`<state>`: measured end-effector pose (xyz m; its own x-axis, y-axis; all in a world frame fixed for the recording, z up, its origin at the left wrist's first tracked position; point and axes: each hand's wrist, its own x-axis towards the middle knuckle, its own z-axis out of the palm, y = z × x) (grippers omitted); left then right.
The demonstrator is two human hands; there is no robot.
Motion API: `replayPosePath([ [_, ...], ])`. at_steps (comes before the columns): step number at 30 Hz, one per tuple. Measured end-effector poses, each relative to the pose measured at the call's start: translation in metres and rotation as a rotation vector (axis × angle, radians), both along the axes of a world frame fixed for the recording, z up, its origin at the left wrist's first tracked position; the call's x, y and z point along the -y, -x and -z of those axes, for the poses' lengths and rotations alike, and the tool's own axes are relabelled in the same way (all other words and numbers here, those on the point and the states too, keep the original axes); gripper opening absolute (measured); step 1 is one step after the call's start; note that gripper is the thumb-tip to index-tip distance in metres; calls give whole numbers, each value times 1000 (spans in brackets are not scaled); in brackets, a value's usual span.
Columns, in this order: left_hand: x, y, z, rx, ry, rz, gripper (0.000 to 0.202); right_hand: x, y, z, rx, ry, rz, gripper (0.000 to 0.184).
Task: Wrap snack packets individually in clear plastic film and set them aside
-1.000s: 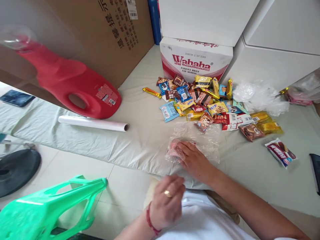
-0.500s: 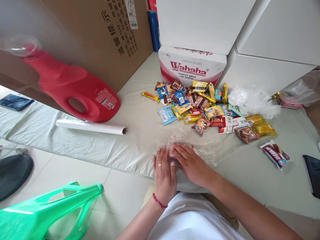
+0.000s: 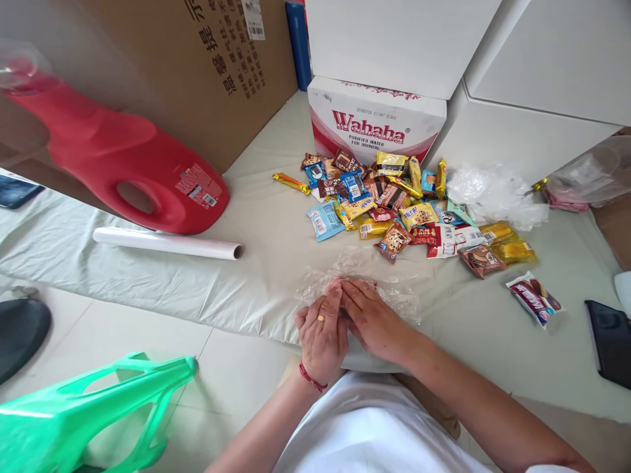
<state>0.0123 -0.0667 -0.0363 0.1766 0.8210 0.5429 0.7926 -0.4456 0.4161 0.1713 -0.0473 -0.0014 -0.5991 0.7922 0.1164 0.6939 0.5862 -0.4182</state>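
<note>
A crinkled sheet of clear plastic film (image 3: 394,295) lies in front of me, with something reddish partly hidden under my fingers. My left hand (image 3: 323,332), wearing a gold ring and a red bracelet, has its fingers bent and closed on the near side of the film. Beside it my right hand (image 3: 372,315) curves over the film with fingers pressed together, its tips meeting those of the left. Just beyond them is a pile of small wrapped snacks (image 3: 374,197), among them a brown cookie packet (image 3: 394,241) closest to the film.
To the left are a white roll (image 3: 167,243) and a red bottle (image 3: 133,157). Behind the snacks stands a Wahaba-type water carton (image 3: 379,125). Crumpled clear plastic (image 3: 495,190), a purple-and-white packet (image 3: 533,299) and a phone (image 3: 611,341) lie rightward. A green stool (image 3: 98,407) stands lower left.
My left hand's fingers have gone from stretched flat on the film to bent, drawing in against the right hand. The right hand stays almost in place. The view has shifted slightly.
</note>
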Motion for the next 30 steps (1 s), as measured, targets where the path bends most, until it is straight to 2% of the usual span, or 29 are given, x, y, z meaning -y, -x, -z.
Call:
replayPosePath([
  [5,-5,-1,2,-24,32,1,50,-5,-6,-17,-108,102,-16,59],
  [7,-5,-1,2,-62,29,-13,43,-16,-17,-29,-208,163,-46,48],
  [9,-4,-2,2,-92,31,-35,37,-32,-31,-41,-269,148,-34,36],
  [12,-4,-2,2,-123,33,-44,31,-65,-46,-49,-148,-18,35,33],
  [15,-5,-2,1,-114,26,-27,27,-99,-46,-47,114,-71,-72,38],
  [18,-7,-1,0,-108,23,1,29,-130,-35,-48,215,31,-282,16],
  [21,-8,1,0,-125,5,27,28,-159,-21,-55,158,137,-375,18],
  [26,-9,5,-1,-142,-40,84,32,-205,20,-56,199,315,-226,17],
  [30,-12,5,-2,-156,-55,133,38,-221,51,-45,219,320,-155,15],
])
